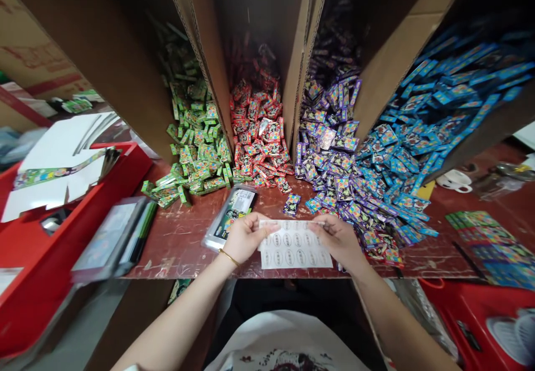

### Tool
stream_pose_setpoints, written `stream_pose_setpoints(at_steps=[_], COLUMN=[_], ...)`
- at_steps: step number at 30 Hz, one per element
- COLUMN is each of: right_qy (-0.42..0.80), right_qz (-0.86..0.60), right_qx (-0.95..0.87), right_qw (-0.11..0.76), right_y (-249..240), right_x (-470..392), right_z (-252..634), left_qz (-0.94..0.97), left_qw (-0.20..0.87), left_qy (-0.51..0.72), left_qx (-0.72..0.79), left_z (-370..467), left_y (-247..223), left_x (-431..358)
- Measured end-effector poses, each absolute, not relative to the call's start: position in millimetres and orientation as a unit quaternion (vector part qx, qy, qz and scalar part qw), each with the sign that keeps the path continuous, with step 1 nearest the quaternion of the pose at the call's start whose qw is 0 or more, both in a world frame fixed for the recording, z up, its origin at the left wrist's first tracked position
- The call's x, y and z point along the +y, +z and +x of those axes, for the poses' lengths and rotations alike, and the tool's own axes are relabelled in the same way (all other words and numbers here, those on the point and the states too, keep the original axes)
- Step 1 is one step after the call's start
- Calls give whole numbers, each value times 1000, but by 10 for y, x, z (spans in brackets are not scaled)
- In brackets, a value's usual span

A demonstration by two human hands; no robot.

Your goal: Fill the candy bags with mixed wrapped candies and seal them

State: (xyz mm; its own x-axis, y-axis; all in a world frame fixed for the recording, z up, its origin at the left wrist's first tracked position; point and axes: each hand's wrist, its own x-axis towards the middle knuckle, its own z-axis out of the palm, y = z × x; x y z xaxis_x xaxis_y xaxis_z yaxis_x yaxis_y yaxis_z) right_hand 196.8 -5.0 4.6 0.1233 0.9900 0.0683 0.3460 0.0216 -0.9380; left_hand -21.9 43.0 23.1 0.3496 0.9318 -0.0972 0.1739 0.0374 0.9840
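A white sheet of oval stickers is held up in front of me near the table's front edge. My left hand pinches its upper left corner between thumb and fingers. At the upper right corner, my right hand grips it the same way. Just behind my left hand lies a clear plastic case with a dark printed card inside. A single purple packet rests beyond the sheet's top edge. The print in the ovals is too small to read.
Upright cardboard dividers separate piles of green packets, red packets, purple packets and blue packets. On the left, a red bin holds papers beside stacked plastic cases. Colourful cards lie at the right.
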Motion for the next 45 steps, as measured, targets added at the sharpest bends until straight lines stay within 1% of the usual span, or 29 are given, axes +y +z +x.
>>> stream_pose_setpoints(at_steps=[2, 9, 12, 14, 16, 19, 21, 23, 27, 32, 34, 39, 42, 45], right_qy=[346, 256, 248, 251, 252, 268, 309, 375, 494, 523, 520, 493, 535, 591], right_qz=[-608, -629, -628, -626, -630, -637, -633, -614, -568, -520, -518, -548, -548, -546], right_qx=[-542, -556, -569, -575, -579, -574, -561, -539, -473, -427, -417, -403, -374, -307], right_qw=[466, 479, 470, 462, 453, 439, 435, 438, 458, 523, 536, 542, 523, 508], right_y=[24, 98, 117, 73, -30, -251, -388, -471, -440, -271, -249, -285, -326, -371], right_x=[-77, -142, -136, -121, -105, -106, -131, -166, -202, -181, -173, -169, -182, -193], right_z=[1986, 1977, 1958, 1947, 1941, 1947, 1963, 1981, 1978, 1894, 1875, 1870, 1851, 1840], left_qz=[590, 694, 729, 741, 747, 742, 726, 701, 652, 483, 448, 485, 514, 526], left_qw=[544, 366, 291, 275, 294, 369, 429, 489, 567, 681, 693, 641, 639, 662], left_qy=[367, 381, 375, 371, 350, 288, 254, 240, 250, 292, 307, 337, 312, 274], left_qx=[470, 489, 493, 488, 482, 479, 474, 460, 436, 466, 473, 490, 480, 458], left_z=[-211, -196, -199, -219, -255, -323, -362, -385, -345, -162, -106, -129, -219, -303], left_y=[207, 320, 331, 264, 139, -77, -182, -233, -229, -234, -251, -250, -198, -140], left_x=[409, 326, 322, 334, 353, 372, 373, 365, 339, 286, 270, 283, 304, 315])
